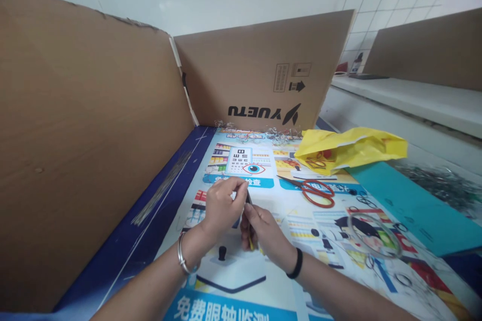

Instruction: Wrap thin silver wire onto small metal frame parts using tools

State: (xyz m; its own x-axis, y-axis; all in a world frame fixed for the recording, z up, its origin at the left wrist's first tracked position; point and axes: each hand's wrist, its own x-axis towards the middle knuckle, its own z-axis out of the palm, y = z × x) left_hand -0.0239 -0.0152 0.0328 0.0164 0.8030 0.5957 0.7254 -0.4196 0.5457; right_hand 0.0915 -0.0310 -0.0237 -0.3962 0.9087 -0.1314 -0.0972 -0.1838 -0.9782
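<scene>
My left hand [226, 205] is closed in a pinch, with a silver bangle at its wrist. What its fingertips hold is too small to make out. My right hand [265, 230], with a black band on the wrist, is wrapped round a slim dark tool that looks like pliers [248, 198]. Its dark tip points up beside my left fingertips, and a bit of yellow shows below the right fingers. Both hands meet above the printed sheet [233, 273]. Beyond the right hand, scissors [319, 193] with red-orange handles lie on the sheet.
Straight wires [163, 188] lie at the left on dark blue. Cardboard panels [86, 135] stand left and behind. Wire pieces [278, 135] lie at the back. Rightward are a yellow bag [357, 148], a wire coil [374, 235], a teal sheet [410, 208] and a wire heap [440, 188].
</scene>
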